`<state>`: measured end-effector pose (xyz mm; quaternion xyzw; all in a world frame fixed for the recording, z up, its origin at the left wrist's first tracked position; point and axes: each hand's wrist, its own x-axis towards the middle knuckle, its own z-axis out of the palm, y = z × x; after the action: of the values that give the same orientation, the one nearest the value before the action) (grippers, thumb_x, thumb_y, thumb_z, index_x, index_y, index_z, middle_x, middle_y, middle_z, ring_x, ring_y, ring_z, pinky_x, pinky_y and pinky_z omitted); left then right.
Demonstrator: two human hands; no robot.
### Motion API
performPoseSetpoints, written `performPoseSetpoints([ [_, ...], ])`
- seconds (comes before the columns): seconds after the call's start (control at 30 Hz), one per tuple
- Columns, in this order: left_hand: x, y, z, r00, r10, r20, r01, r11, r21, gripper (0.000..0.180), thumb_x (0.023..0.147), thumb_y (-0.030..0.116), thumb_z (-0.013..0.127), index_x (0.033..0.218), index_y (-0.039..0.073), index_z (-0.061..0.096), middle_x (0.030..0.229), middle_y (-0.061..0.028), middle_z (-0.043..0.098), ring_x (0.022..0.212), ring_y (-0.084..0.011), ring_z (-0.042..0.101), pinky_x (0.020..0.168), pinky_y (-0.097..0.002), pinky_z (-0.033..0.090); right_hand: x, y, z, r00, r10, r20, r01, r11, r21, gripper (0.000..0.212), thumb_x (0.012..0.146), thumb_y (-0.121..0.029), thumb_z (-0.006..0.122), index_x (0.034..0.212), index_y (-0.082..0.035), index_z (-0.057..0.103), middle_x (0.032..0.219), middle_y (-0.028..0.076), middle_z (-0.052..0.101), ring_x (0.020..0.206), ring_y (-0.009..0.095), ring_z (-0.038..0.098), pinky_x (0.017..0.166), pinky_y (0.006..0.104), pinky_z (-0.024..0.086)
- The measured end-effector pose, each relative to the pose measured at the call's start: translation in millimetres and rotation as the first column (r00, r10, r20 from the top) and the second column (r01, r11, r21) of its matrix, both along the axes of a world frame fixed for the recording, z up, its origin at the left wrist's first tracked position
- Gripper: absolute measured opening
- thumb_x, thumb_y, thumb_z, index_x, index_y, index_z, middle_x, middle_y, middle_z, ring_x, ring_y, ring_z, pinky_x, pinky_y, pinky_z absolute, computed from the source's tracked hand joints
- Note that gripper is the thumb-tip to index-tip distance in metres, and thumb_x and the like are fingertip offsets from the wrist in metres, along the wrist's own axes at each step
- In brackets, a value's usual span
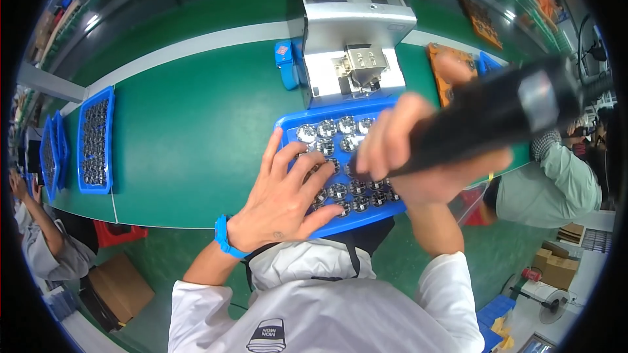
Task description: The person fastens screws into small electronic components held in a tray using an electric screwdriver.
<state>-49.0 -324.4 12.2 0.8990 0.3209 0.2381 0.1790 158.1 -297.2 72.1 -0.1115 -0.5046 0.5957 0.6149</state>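
Observation:
My right hand (425, 173) is wrapped round a black electric screwdriver (487, 117), held slanting with its narrow end down over a blue tray (366, 221). Motion blurs both tool and hand, and the fingers hide the tip. In the tray sit rows of round, shiny metal parts (306, 133). My left hand (275, 196), a blue band at its wrist, rests over the tray's left side. Its fingers are spread and slightly bent, the fingertips among the parts. Whether they touch one, I cannot tell.
A silver machine (353, 26) stands behind the tray, with a blue device (286, 65) beside it. Another filled blue tray (96, 140) lies at the far left of the green table (190, 124). Orange trays (441, 68) lie back right. People sit on both sides.

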Motion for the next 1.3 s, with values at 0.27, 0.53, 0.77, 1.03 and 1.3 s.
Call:
performPoseSetpoints([
  [0.27, 4, 0, 13, 1.0, 0.027, -0.004, -0.027, 0.998, 0.05, 0.051, 0.081, 0.044, 0.067, 0.11, 0.003, 0.064, 0.116, -0.0155, 0.052, 0.114, -0.036, 0.044, 0.11, -0.0622, 0.022, 19, 52, 27, 0.984, -0.067, -0.168, 0.105, 0.968, 0.226, 0.084, 0.093, -0.069, 0.034, 0.15, -0.01, 0.02, 0.099, 0.011, 0.052, 0.064, 0.021, 0.058, 0.055, 0.0381, 0.055],
  [0.53, 17, 11, 24, 0.991, -0.119, -0.053, 0.123, 0.99, 0.075, 0.052, 0.08, 0.052, 0.067, 0.107, 0.007, 0.065, 0.12, -0.0136, 0.055, 0.119, -0.0383, 0.044, 0.109, -0.0622, 0.024, 13, 75, 33, 0.875, -0.422, 0.236, 0.373, 0.9, 0.226, 0.105, 0.076, -0.089, 0.032, 0.13, 0.0, 0.035, 0.057, 0.008, 0.051, 0.052, 0.016, 0.056, 0.05, 0.0292, 0.048],
  [0.77, 21, 18, 19, 0.99, -0.125, -0.064, 0.127, 0.991, 0.04, 0.054, 0.082, 0.053, 0.064, 0.106, 0.004, 0.066, 0.118, -0.0133, 0.056, 0.118, -0.0379, 0.044, 0.111, -0.0609, 0.023, 5, 81, 14, 0.88, -0.437, 0.186, 0.389, 0.888, 0.245, 0.089, 0.077, -0.085, 0.024, 0.082, 0.0, 0.051, 0.067, 0.006, 0.055, 0.053, 0.013, 0.053, 0.051, 0.0233, 0.042],
  [1.03, 22, 17, 19, 0.99, -0.127, -0.064, 0.13, 0.99, 0.049, 0.054, 0.082, 0.051, 0.065, 0.106, 0.003, 0.066, 0.118, -0.013, 0.056, 0.118, -0.0374, 0.044, 0.111, -0.0603, 0.023, 5, 79, 16, 0.897, -0.433, 0.084, 0.376, 0.85, 0.368, 0.064, 0.091, -0.061, 0.05, 0.09, 0.004, 0.05, 0.067, 0.01, 0.057, 0.051, 0.013, 0.054, 0.045, 0.024, 0.043],
  [1.3, 22, 19, 14, 0.99, -0.134, -0.049, 0.136, 0.99, 0.044, 0.053, 0.083, 0.05, 0.065, 0.107, 0.003, 0.066, 0.115, -0.0122, 0.058, 0.116, -0.0373, 0.046, 0.111, -0.0604, 0.023, -3, 62, 16, 0.943, -0.321, 0.089, 0.288, 0.919, 0.268, 0.053, 0.099, -0.047, 0.042, 0.108, 0.005, 0.042, 0.063, 0.011, 0.054, 0.049, 0.013, 0.05, 0.043, 0.0256, 0.04],
])
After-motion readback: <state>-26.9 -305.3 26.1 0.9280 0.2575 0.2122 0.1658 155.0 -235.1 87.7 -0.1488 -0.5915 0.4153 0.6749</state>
